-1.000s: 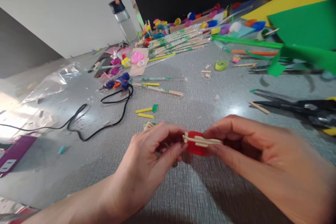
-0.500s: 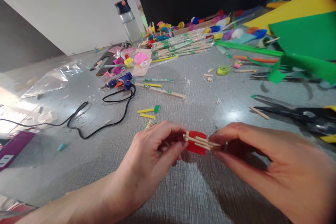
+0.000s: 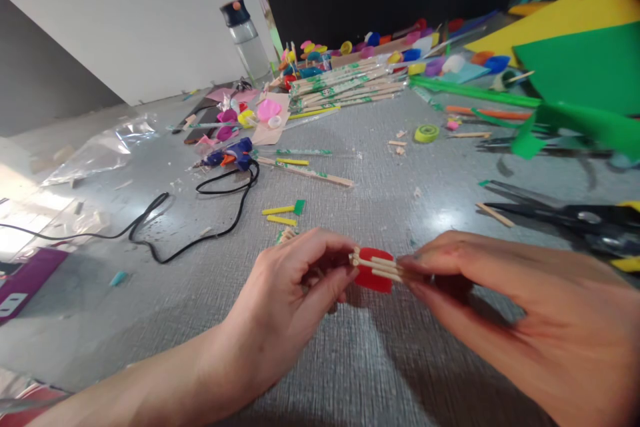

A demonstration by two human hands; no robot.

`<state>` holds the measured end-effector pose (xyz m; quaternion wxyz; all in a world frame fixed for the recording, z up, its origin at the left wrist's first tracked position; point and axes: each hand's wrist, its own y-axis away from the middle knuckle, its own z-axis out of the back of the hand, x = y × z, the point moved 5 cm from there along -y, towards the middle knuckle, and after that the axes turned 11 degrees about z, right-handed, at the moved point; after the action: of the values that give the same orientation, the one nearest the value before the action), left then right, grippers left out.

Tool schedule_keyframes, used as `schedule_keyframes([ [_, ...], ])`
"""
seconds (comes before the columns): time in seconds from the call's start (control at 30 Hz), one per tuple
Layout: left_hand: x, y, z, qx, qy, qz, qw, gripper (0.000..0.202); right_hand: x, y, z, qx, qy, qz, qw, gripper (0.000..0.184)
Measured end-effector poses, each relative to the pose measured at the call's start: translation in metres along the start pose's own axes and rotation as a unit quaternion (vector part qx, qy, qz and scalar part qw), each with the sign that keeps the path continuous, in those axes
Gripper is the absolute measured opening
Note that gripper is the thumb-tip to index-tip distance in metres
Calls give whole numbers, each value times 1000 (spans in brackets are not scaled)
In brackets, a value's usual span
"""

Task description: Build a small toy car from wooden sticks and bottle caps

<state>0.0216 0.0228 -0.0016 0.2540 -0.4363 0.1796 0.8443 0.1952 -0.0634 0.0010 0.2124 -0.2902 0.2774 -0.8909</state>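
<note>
My left hand [image 3: 290,293] and my right hand [image 3: 505,307] meet low in the middle of the view, just above the grey table [image 3: 380,360]. Between them is a red bottle cap [image 3: 373,278] with several short wooden sticks [image 3: 380,265] laid across it. My left fingers pinch the left ends of the sticks and the cap's edge. My right thumb and fingers pinch the right ends of the sticks. Both hands are closed on this piece.
A blue glue gun [image 3: 231,155] with a black cord [image 3: 150,230] lies to the left. Black scissors [image 3: 565,213] lie at right. Wrapped chopsticks [image 3: 345,83], coloured caps [image 3: 395,47], a water bottle [image 3: 247,40], green foam sheets [image 3: 580,73] and a tape roll [image 3: 426,133] sit farther back.
The view shifted slightly down and left a second ago. My right fingers slid a little along the sticks; the cap and sticks stay held between both hands.
</note>
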Motion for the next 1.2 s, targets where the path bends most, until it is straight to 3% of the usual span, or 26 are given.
schedule_keyframes([
  [0.4,-1,-1,0,0,1,-3,1000,11,-3,0,-3,-15,-2,7,1000,21],
  [0.8,0,0,-1,5,-7,5,1000,13,-4,4,-9,27,-28,-29,999,19],
  [1.2,-2,0,1,3,-15,12,1000,13,-1,1,-8,10,-21,-17,1000,18],
])
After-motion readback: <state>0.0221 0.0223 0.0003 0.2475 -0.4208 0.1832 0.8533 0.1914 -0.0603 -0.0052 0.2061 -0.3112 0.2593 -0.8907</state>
